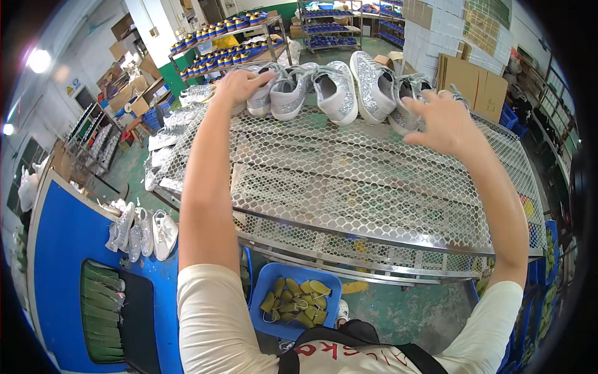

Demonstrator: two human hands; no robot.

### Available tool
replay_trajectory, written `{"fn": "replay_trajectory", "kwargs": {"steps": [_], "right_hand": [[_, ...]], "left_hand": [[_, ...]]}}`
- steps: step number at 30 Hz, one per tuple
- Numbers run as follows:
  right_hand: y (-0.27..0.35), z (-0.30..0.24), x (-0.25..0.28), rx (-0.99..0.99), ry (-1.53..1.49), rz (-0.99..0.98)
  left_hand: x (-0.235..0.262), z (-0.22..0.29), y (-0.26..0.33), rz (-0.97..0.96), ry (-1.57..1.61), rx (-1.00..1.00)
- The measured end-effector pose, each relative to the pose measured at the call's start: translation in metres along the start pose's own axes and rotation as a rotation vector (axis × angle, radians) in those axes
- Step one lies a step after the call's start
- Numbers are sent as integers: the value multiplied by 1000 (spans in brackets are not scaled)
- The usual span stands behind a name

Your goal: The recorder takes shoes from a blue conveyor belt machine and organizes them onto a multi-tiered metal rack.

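A row of silver glitter sneakers (336,93) with pale soles stands along the far part of a metal mesh rack (349,181), heels mostly toward me. My left hand (238,86) reaches to the row's left end. One digit stretches right over a grey-silver sneaker (258,103) there; the other fingers are mostly hidden. At the right end, my right hand (445,121) is open, its fingers spread beside and partly over another glitter sneaker (405,115). Whether it touches that sneaker is unclear.
More silver shoes (165,140) line the rack's left side. Several sneakers (146,234) stand on a blue machine table (59,249) at my left. Below the rack sits a blue crate (265,280) of olive-green pieces. Shelves (240,53) of blue-yellow shoes and cardboard (471,87) stand beyond.
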State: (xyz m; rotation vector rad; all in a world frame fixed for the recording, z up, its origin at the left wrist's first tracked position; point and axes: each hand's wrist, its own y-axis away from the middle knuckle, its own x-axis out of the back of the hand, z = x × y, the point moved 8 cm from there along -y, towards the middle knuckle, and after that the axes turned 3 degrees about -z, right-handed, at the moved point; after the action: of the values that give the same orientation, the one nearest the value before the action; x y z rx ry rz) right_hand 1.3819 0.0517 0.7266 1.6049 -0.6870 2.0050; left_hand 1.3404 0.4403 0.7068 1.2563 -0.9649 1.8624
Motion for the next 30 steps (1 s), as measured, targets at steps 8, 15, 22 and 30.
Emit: {"fn": "replay_trajectory", "kwargs": {"steps": [8, 15, 22, 30], "right_hand": [[169, -215, -67, 1008, -926, 130], [172, -478, -217, 1040, -1306, -429], [183, -789, -219, 1395, -1017, -188], [208, -910, -252, 1192, -794, -29]], "left_hand": [[69, -107, 283, 765, 339, -362], [-116, -337, 571, 462, 799, 698], [-118, -542, 763, 856, 743, 1233], [-83, -767, 772, 1123, 337, 1848]]}}
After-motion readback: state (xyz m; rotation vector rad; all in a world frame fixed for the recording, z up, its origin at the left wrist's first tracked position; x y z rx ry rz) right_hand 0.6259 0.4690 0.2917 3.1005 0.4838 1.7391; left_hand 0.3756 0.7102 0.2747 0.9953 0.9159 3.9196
